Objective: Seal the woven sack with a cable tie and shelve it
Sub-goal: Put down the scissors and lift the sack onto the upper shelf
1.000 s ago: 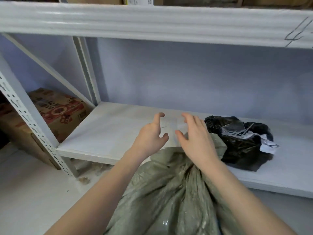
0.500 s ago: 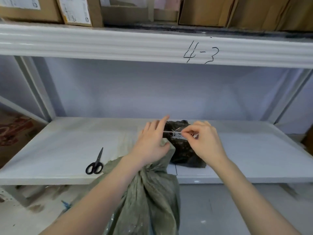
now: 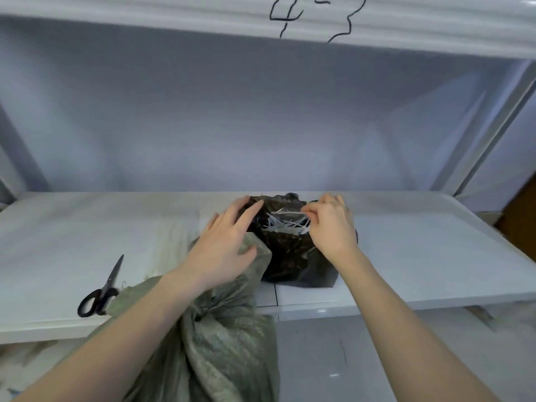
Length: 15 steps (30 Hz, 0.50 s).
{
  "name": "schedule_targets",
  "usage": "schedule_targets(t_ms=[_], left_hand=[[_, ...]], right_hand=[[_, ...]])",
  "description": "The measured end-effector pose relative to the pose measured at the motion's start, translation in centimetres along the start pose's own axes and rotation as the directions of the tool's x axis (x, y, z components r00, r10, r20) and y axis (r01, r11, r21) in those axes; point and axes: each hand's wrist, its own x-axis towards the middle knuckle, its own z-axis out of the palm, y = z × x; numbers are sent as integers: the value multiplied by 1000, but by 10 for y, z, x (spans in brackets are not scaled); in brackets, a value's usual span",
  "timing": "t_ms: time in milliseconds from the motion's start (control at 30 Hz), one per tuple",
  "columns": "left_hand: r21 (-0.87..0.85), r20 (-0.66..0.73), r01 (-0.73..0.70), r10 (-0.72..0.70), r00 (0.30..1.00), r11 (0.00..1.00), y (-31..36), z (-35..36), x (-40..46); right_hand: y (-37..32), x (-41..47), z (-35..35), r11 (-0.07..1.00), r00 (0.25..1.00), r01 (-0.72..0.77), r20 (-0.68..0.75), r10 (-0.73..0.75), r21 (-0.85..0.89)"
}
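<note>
A grey-green woven sack (image 3: 223, 346) stands in front of the white shelf (image 3: 420, 256), its gathered neck leaning over the shelf edge. My left hand (image 3: 223, 242) rests with straight fingers on the sack's top flap, fingertips at the black plastic bag (image 3: 293, 256). On that bag lies a bunch of white cable ties (image 3: 285, 224). My right hand (image 3: 327, 227) pinches one cable tie (image 3: 285, 212) at its right end, just above the bunch.
Black-handled scissors (image 3: 100, 288) lie on the shelf at the left, near the front edge. The beam above carries the handwritten mark 4-3 (image 3: 316, 15). A slanted upright (image 3: 493, 134) closes the shelf bay at the right.
The view has swung right from the shelf's left end. My right hand moved from the sack's neck to the black bag and pinched a cable tie; my left hand opened beside the bag.
</note>
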Motion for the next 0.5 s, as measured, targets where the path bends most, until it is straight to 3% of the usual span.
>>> schedule_targets(t_ms=[267, 500], left_hand=[[-39, -7, 23, -23, 1000, 999, 3, 4, -1], [-27, -23, 75, -76, 997, 997, 16, -54, -41]], right_hand=[[-5, 0, 0, 1000, 998, 16, 66, -15, -14], [-50, -31, -46, 993, 995, 74, 61, -80, 91]])
